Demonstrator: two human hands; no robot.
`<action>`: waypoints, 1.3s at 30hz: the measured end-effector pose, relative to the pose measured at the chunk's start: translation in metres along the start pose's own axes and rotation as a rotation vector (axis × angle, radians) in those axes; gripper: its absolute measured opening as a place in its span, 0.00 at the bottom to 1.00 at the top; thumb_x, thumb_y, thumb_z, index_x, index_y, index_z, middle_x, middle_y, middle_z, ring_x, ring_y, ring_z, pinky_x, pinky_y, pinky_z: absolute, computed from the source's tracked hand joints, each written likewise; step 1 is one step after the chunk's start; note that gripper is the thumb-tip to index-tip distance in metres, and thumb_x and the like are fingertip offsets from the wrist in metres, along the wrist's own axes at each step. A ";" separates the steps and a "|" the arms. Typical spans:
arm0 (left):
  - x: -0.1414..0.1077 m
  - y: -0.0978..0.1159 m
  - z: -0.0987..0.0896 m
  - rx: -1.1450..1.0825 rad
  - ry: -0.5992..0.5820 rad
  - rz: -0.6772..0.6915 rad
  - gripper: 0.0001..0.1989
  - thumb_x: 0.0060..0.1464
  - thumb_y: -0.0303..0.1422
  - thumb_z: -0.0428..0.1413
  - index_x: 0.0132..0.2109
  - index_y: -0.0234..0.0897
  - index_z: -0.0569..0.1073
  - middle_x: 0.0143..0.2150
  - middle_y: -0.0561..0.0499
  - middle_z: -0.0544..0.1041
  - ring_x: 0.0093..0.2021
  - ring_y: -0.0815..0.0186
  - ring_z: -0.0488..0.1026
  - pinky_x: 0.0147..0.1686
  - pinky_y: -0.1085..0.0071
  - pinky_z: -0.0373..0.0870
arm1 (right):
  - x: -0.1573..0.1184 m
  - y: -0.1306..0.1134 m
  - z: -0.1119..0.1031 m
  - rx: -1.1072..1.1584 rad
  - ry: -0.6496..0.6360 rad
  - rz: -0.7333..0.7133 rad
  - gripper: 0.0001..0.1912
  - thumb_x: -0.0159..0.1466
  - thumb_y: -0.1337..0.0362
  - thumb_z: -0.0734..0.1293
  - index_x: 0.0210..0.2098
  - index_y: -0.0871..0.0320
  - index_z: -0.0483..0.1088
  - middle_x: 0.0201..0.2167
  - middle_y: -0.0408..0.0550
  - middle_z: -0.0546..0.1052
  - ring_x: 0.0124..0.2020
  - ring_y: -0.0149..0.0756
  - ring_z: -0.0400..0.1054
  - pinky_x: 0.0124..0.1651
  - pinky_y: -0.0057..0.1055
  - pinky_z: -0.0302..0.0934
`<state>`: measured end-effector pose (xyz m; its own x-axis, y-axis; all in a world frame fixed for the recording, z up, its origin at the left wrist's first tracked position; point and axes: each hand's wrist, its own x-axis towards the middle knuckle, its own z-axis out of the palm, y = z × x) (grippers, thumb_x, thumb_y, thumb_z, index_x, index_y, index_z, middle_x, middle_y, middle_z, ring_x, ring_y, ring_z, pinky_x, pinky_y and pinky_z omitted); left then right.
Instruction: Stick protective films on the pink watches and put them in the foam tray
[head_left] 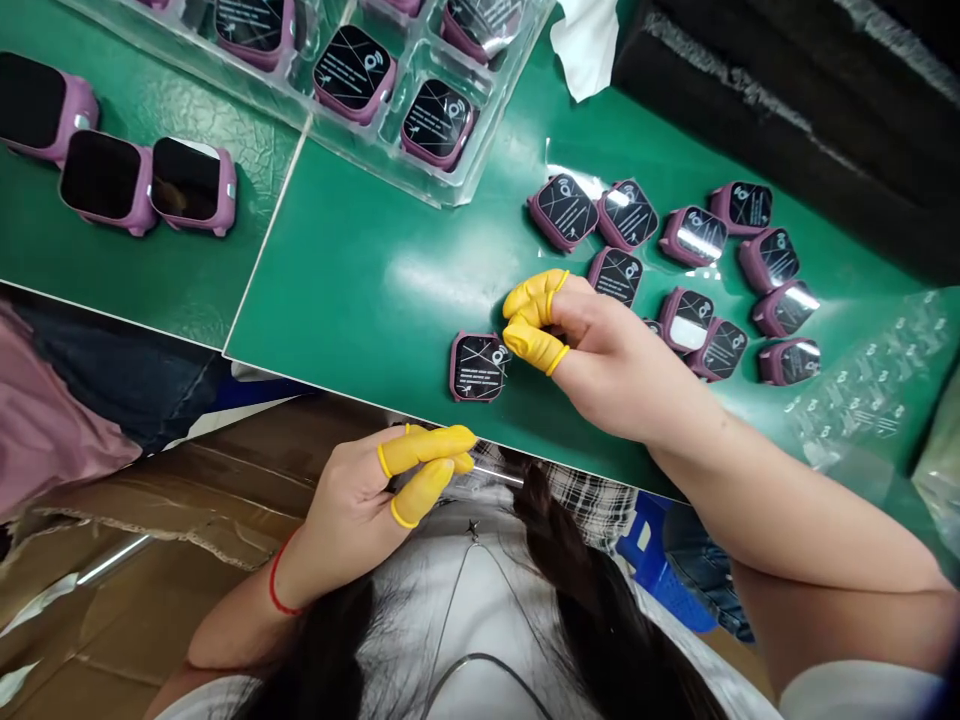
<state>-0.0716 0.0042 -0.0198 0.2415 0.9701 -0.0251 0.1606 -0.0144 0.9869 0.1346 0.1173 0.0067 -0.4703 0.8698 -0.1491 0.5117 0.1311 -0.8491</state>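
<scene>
A purple smartwatch [478, 368] lies face up near the front edge of the green table, its black screen covered with printed white text and lines. At its upper right corner is my right hand [600, 350], closed in a pinch, with yellow finger cots on thumb and index finger. Whatever is between those fingertips, if anything, is too small to make out. My left hand [375, 490] hovers just off the table edge, also in yellow finger cots. Its thumb and fingertips come together, and nothing shows between them.
Several more purple watches [694, 236] lie behind and right of my right hand. A clear plastic tray [442, 190] with watches stands at the back left. Three dark-screened watches [109, 178] sit further left. Printed clear film [862, 400] lies right; black foam [750, 120] lines the back.
</scene>
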 end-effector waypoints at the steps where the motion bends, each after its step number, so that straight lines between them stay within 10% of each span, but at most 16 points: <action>1: 0.001 -0.001 0.000 0.008 0.003 0.006 0.15 0.59 0.24 0.57 0.50 0.44 0.77 0.38 0.56 0.82 0.34 0.72 0.77 0.36 0.77 0.75 | 0.000 0.000 0.000 -0.024 -0.001 -0.002 0.09 0.64 0.68 0.65 0.26 0.57 0.66 0.36 0.49 0.74 0.43 0.39 0.66 0.54 0.44 0.58; 39: 0.006 -0.008 0.000 0.084 -0.027 0.001 0.18 0.61 0.27 0.55 0.57 0.45 0.74 0.40 0.54 0.83 0.35 0.69 0.80 0.38 0.73 0.78 | 0.002 -0.003 0.003 -0.200 0.004 -0.002 0.09 0.65 0.68 0.65 0.27 0.57 0.66 0.36 0.50 0.74 0.43 0.40 0.65 0.49 0.43 0.60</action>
<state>-0.0716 0.0106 -0.0282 0.2671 0.9632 -0.0292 0.2401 -0.0372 0.9700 0.1295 0.1172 0.0075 -0.4688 0.8714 -0.1447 0.6437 0.2249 -0.7315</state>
